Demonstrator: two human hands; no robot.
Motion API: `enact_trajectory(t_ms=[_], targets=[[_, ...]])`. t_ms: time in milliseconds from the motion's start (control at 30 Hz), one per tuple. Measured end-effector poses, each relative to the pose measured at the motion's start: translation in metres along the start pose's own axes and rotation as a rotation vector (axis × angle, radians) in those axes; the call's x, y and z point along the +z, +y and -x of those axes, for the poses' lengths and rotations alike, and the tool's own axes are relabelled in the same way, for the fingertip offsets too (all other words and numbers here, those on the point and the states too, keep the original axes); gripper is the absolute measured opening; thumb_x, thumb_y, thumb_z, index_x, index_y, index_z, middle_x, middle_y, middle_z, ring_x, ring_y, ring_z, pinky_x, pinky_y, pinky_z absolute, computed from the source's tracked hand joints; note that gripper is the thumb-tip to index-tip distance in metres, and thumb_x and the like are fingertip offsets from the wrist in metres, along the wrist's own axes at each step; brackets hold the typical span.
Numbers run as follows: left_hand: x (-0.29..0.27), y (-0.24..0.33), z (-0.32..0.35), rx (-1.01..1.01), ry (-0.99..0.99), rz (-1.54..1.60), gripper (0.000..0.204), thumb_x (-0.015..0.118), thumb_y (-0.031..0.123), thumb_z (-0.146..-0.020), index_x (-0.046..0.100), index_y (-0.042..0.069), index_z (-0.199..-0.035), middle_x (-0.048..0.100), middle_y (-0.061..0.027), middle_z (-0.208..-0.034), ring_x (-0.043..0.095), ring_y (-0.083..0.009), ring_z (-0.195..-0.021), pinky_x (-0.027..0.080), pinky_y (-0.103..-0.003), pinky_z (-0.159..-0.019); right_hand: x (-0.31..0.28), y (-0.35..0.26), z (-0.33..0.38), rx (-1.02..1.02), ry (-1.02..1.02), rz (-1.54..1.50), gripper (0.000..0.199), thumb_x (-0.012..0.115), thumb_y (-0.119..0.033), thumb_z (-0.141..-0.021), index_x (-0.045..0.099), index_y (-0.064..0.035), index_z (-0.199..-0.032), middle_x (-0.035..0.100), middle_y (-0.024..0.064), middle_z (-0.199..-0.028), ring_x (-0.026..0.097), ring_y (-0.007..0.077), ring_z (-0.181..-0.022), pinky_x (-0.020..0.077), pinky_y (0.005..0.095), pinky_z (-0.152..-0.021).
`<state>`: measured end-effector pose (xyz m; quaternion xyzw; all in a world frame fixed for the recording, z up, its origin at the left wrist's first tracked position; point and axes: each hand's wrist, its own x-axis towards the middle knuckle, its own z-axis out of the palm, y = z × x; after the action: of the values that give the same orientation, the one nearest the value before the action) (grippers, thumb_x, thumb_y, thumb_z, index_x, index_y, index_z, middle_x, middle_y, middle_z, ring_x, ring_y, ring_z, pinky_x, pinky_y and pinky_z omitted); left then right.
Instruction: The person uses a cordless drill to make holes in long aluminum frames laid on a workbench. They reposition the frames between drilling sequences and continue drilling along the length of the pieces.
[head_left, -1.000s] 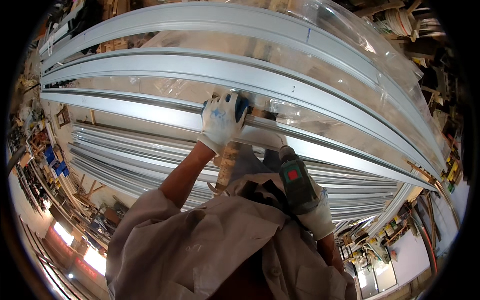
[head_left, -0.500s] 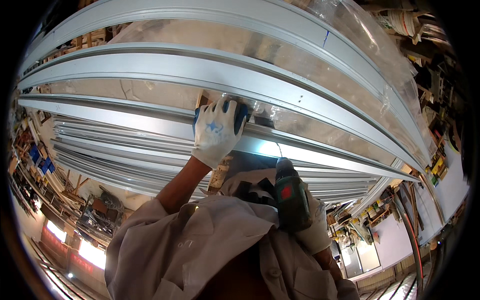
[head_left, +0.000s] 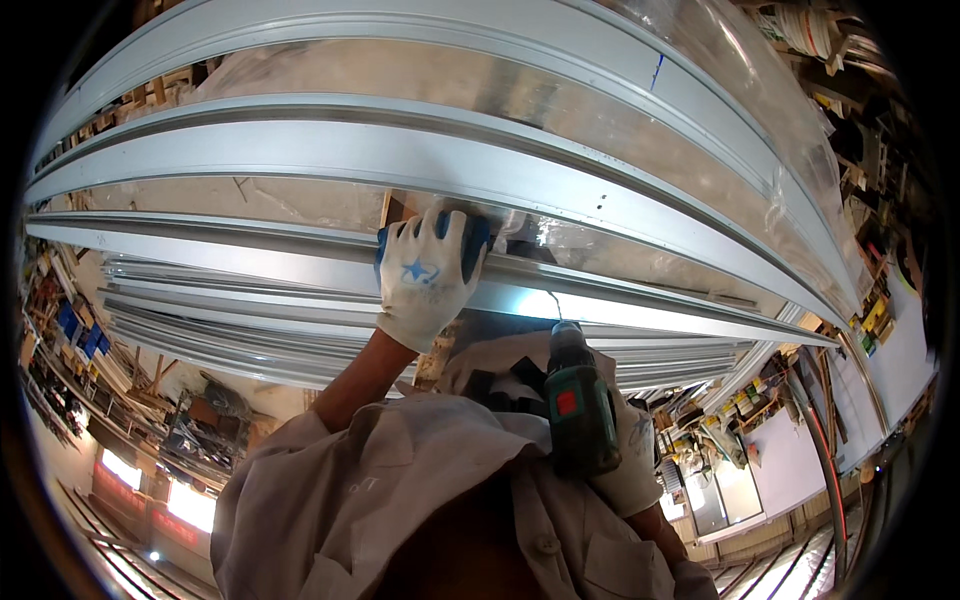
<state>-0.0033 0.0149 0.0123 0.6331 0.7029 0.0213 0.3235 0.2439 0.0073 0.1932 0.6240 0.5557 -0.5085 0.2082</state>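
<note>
My left hand [head_left: 430, 275], in a white work glove with blue fingertips, is wrapped over the nearest long silver metal profile [head_left: 300, 253]. My right hand [head_left: 632, 455], gloved too, grips a dark green cordless drill [head_left: 583, 415] with a red patch. The drill's thin bit [head_left: 556, 303] points away from me at the profile's near face, right of my left hand, where the drill's light makes a bright spot. Whether the tip touches the metal I cannot tell. The drill body hides most of my right fingers.
Beyond lie two more long profiles [head_left: 400, 148], the farthest [head_left: 560, 50] bearing a blue mark. Clear plastic sheeting [head_left: 735, 70] lies at the far right. Several stacked profiles [head_left: 230, 330] run closer to me, with a wooden piece [head_left: 436, 358] near my left wrist. Cluttered shelving [head_left: 75, 325] stands left.
In the picture, the nearest profile, my left hand and the drill sit slightly lower. My left hand keeps its grip, and the drill stays pointed at the same area.
</note>
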Motion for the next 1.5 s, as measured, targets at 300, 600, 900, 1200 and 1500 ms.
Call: enact_trajectory(t_ms=[300, 600, 900, 1200, 1500], targets=[[0.004, -0.001, 0.0, 0.038, 0.089, -0.034, 0.036, 0.073, 0.031, -0.088, 0.061, 0.006, -0.11, 0.064, -0.019, -0.122, 0.068, -0.0326, -0.099, 0.05, -0.045, -0.091, -0.006, -0.009, -0.002, 0.06, -0.034, -0.038, 0.049, 0.081, -0.029, -0.071, 0.057, -0.0041, -0.106, 0.067, 0.0205, -0.086, 0.068, 0.0428, -0.08, 0.0527, 0.0491, -0.067], [0.002, 0.002, 0.0, -0.016, -0.009, -0.025, 0.039, 0.071, 0.032, -0.09, 0.061, 0.005, -0.115, 0.066, -0.0231, -0.117, 0.068, -0.0387, -0.106, 0.048, -0.049, -0.101, -0.004, -0.006, 0.0, 0.058, -0.039, -0.042, 0.051, 0.082, -0.03, -0.071, 0.059, -0.005, -0.11, 0.069, 0.0185, -0.089, 0.069, 0.0406, -0.081, 0.0538, 0.0475, -0.069], [0.006, 0.001, 0.003, -0.007, 0.0, -0.041, 0.037, 0.07, 0.031, -0.09, 0.06, 0.005, -0.115, 0.066, -0.0234, -0.119, 0.067, -0.0385, -0.105, 0.047, -0.049, -0.102, -0.003, -0.003, -0.001, 0.032, -0.023, -0.031, 0.05, 0.081, -0.03, -0.072, 0.06, -0.004, -0.109, 0.069, 0.0193, -0.088, 0.069, 0.0411, -0.081, 0.0531, 0.0479, -0.068], [0.006, 0.001, 0.002, 0.049, 0.112, -0.113, 0.035, 0.072, 0.032, -0.089, 0.06, 0.007, -0.11, 0.064, -0.0177, -0.113, 0.067, -0.0322, -0.098, 0.049, -0.046, -0.095, -0.004, -0.004, 0.0, 0.041, -0.024, -0.046, 0.051, 0.08, -0.03, -0.072, 0.06, -0.0042, -0.11, 0.069, 0.0202, -0.089, 0.069, 0.041, -0.081, 0.0532, 0.0477, -0.069], [0.004, 0.002, 0.002, -0.018, -0.023, -0.056, 0.041, 0.071, 0.03, -0.09, 0.06, 0.004, -0.12, 0.064, -0.0245, -0.124, 0.067, -0.039, -0.108, 0.046, -0.05, -0.104, -0.003, -0.006, 0.001, 0.063, -0.018, -0.072, 0.053, 0.081, -0.031, -0.071, 0.06, -0.0042, -0.112, 0.069, 0.0201, -0.09, 0.07, 0.0409, -0.082, 0.0531, 0.0477, -0.069]])
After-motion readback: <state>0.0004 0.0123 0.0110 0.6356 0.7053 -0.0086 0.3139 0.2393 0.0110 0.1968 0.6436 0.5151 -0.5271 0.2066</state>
